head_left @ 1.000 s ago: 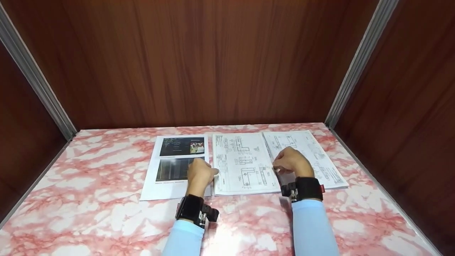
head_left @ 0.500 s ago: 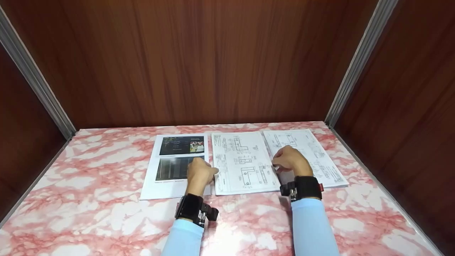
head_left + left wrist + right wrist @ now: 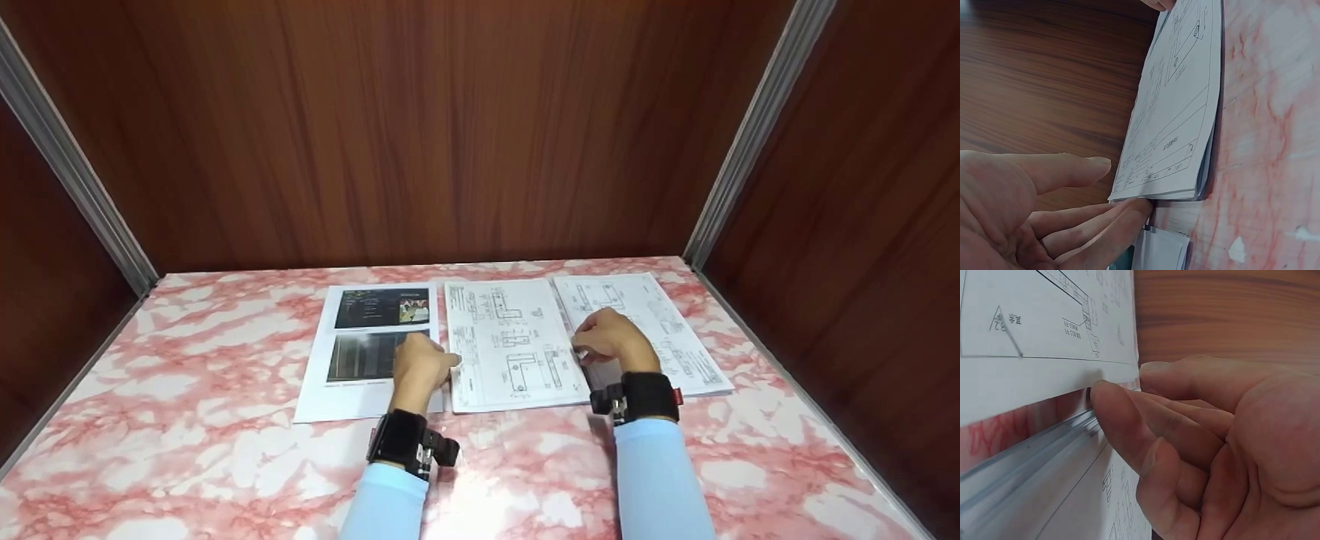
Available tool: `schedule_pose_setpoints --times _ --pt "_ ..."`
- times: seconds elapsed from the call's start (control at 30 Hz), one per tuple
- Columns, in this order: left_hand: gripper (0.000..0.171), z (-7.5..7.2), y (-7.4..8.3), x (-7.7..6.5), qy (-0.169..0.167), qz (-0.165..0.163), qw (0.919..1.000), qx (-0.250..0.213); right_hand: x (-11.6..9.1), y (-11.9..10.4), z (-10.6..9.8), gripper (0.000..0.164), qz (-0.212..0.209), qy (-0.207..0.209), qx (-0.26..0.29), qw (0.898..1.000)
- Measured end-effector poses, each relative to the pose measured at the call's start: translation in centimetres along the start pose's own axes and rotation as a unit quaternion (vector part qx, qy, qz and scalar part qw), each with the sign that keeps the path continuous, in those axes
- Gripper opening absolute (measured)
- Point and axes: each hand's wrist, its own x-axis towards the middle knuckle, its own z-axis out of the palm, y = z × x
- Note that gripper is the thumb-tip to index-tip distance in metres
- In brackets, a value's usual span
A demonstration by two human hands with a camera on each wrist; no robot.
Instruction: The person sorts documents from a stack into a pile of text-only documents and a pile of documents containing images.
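A stack of paper with technical drawings (image 3: 517, 334) lies in the middle of the table, between my two hands. My left hand (image 3: 418, 365) is over the printed sheets on the left, its fingertips at the stack's left edge. In the left wrist view the fingers (image 3: 1095, 230) touch that edge from the side, and the thumb stays apart from the paper. At the opposite edge is my right hand (image 3: 613, 337). The right wrist view has its bent fingers (image 3: 1123, 422) against the stack's side, above the right-hand stack of drawings (image 3: 1084, 495).
White sheets with two dark printed pictures (image 3: 319, 397) lie left of the middle stack. To the right is another drawing stack (image 3: 686, 345), slightly angled. The red-and-white marbled table (image 3: 187, 450) meets brown wood-grain panels (image 3: 420, 135) at the back and sides.
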Motion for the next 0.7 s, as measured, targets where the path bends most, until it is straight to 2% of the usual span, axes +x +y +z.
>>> schedule_pose_setpoints --times 0.23,0.5,0.7 --pt "0.028 -0.5 0.0 0.0 0.020 0.024 0.9995 -0.005 -0.3 -0.2 -0.9 0.031 -0.022 0.005 0.015 1.000" --pt "0.020 -0.4 0.3 0.0 0.055 0.056 0.9963 -0.035 -1.1 0.2 -3.1 0.023 -0.047 0.078 0.034 0.995" --pt "0.021 -0.5 1.3 -0.2 0.058 0.067 0.9948 -0.048 -1.5 1.2 -4.2 0.025 -0.047 0.077 0.059 0.994"
